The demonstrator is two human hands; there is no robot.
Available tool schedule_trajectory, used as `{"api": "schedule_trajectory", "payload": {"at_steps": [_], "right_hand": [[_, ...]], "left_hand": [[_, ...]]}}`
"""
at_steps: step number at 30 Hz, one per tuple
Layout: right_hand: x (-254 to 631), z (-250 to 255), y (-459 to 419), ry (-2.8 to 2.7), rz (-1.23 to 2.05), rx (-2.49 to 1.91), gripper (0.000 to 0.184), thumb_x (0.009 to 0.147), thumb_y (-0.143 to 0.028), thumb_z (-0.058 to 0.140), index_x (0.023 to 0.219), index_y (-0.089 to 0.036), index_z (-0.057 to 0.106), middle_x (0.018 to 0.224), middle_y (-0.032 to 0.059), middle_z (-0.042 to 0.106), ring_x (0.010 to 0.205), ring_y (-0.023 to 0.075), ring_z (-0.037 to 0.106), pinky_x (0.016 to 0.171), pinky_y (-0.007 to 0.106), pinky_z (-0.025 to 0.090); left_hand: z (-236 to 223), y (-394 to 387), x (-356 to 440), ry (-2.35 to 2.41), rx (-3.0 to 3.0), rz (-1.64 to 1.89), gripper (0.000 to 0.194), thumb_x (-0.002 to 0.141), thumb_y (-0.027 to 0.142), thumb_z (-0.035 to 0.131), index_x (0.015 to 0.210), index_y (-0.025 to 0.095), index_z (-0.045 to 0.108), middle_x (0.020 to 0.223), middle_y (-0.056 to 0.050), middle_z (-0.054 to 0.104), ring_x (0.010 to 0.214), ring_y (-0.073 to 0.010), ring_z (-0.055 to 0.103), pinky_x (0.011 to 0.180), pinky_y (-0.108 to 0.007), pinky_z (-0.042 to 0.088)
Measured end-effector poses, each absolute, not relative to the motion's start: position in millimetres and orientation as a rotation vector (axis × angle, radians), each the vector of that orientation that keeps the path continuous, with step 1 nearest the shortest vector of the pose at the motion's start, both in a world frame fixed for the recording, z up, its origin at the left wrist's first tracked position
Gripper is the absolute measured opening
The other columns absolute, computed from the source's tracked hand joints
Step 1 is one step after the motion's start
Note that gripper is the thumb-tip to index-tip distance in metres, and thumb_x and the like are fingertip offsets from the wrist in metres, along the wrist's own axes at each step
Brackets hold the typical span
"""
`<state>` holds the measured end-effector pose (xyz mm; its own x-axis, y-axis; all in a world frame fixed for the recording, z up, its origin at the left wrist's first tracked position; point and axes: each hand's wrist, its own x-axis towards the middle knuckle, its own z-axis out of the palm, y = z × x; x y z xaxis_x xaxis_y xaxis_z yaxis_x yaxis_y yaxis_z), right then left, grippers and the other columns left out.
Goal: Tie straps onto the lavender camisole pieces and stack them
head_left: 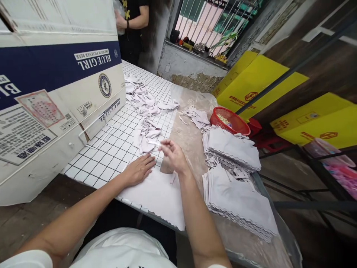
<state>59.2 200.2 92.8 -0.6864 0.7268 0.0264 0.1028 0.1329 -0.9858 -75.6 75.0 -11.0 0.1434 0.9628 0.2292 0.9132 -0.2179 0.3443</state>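
Note:
My left hand [140,169] lies flat on a pale fabric piece [156,197] with a scalloped lower edge, fingers stretched out. My right hand [173,153] is raised just above the table, to the right of the left one. Its thumb and fingers pinch the end of a thin white fabric strip [154,143]. A crumpled pale garment piece [146,134] rests just beyond both hands. A short reddish thread mark [173,179] shows on the flat fabric beside my right wrist.
Two stacks of pale fabric, a far stack [232,147] and a near stack [240,199], lie at right. Behind them stands a red basket [230,121]. More crumpled fabric [139,95] lies farther back. A large beer carton [61,93] fills the left. Another person [134,26] stands behind.

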Motion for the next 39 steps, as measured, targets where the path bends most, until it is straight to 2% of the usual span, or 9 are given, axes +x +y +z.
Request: {"api": "schedule_trajectory", "payload": {"at_steps": [4, 8, 12, 15, 18, 23, 28, 33, 39], "right_hand": [[113, 100, 150, -2.518, 1.762, -0.357, 0.015, 0.087, -0.032, 0.064, 0.097, -0.023, 0.072, 0.102, 0.0052, 0.074, 0.086, 0.0173, 0.068, 0.075, 0.029, 0.051], [129, 92, 133, -2.625, 1.773, -0.499, 0.016, 0.085, -0.036, 0.066, 0.089, -0.022, 0.073, 0.113, 0.0076, 0.072, 0.079, 0.0162, 0.069, 0.068, 0.028, 0.051], [98, 72, 153, -2.207, 1.612, -1.025, 0.029, 0.083, -0.048, 0.065, 0.086, -0.019, 0.065, 0.084, 0.0018, 0.068, 0.061, 0.0109, 0.058, 0.057, 0.024, 0.045], [70, 55, 174, -1.997, 1.659, -1.289, 0.037, 0.075, -0.051, 0.073, 0.074, -0.019, 0.055, 0.059, -0.0070, 0.050, 0.050, 0.0072, 0.041, 0.048, 0.020, 0.032], [60, 47, 186, -1.931, 1.870, -1.365, 0.045, 0.071, -0.054, 0.076, 0.068, -0.020, 0.046, 0.052, -0.0107, 0.036, 0.044, 0.0047, 0.027, 0.042, 0.021, 0.019], [64, 46, 190, -1.917, 2.138, -1.295, 0.048, 0.071, -0.059, 0.074, 0.068, -0.020, 0.046, 0.053, -0.0105, 0.035, 0.042, 0.0033, 0.019, 0.041, 0.022, 0.011], [74, 44, 183, -2.037, 2.353, -0.917, 0.045, 0.070, -0.059, 0.076, 0.075, -0.017, 0.061, 0.051, -0.0102, 0.034, 0.045, 0.0050, 0.024, 0.044, 0.021, 0.019], [112, 63, 175, -2.357, 2.230, -0.661, 0.042, 0.078, -0.056, 0.072, 0.080, -0.014, 0.072, 0.073, 0.0018, 0.064, 0.069, 0.0127, 0.054, 0.066, 0.026, 0.042], [145, 82, 167, -2.426, 2.244, -0.457, 0.035, 0.084, -0.050, 0.070, 0.083, -0.015, 0.077, 0.078, 0.0033, 0.062, 0.071, 0.0133, 0.052, 0.070, 0.027, 0.041]], "left_hand": [[-12, 75, -76, 1.845, 2.227, 0.630, 0.043, 0.101, 0.033, 0.039, 0.139, 0.019, 0.053, 0.153, -0.010, 0.046, 0.145, -0.0270, 0.037, 0.118, -0.046, 0.031], [-13, 75, -75, 1.855, 2.210, 0.656, 0.042, 0.101, 0.031, 0.039, 0.139, 0.019, 0.053, 0.153, -0.011, 0.045, 0.145, -0.0271, 0.035, 0.118, -0.047, 0.030], [-9, 74, -75, 1.838, 2.208, 0.699, 0.041, 0.101, 0.031, 0.039, 0.138, 0.018, 0.053, 0.148, -0.012, 0.050, 0.143, -0.0276, 0.038, 0.117, -0.048, 0.032], [-7, 73, -76, 1.848, 2.164, 0.720, 0.041, 0.101, 0.028, 0.038, 0.139, 0.019, 0.051, 0.150, -0.012, 0.048, 0.144, -0.0277, 0.037, 0.117, -0.049, 0.032], [-7, 73, -77, 1.835, 2.128, 0.743, 0.044, 0.100, 0.021, 0.036, 0.142, 0.021, 0.048, 0.154, -0.012, 0.042, 0.145, -0.0277, 0.035, 0.117, -0.048, 0.032], [-4, 73, -79, 1.797, 2.087, 0.790, 0.048, 0.098, 0.015, 0.034, 0.145, 0.018, 0.045, 0.151, -0.014, 0.045, 0.139, -0.0260, 0.043, 0.116, -0.046, 0.036], [3, 72, -81, 1.762, 2.024, 0.815, 0.049, 0.100, 0.020, 0.033, 0.148, 0.022, 0.042, 0.153, -0.011, 0.045, 0.140, -0.0250, 0.043, 0.117, -0.045, 0.034], [5, 71, -83, 1.765, 1.965, 0.828, 0.059, 0.096, 0.011, 0.032, 0.152, 0.026, 0.036, 0.160, -0.006, 0.034, 0.145, -0.0208, 0.037, 0.119, -0.042, 0.031], [3, 71, -84, 1.777, 1.956, 0.849, 0.062, 0.094, 0.008, 0.031, 0.152, 0.030, 0.034, 0.160, -0.003, 0.036, 0.144, -0.0202, 0.038, 0.119, -0.044, 0.032]]}}
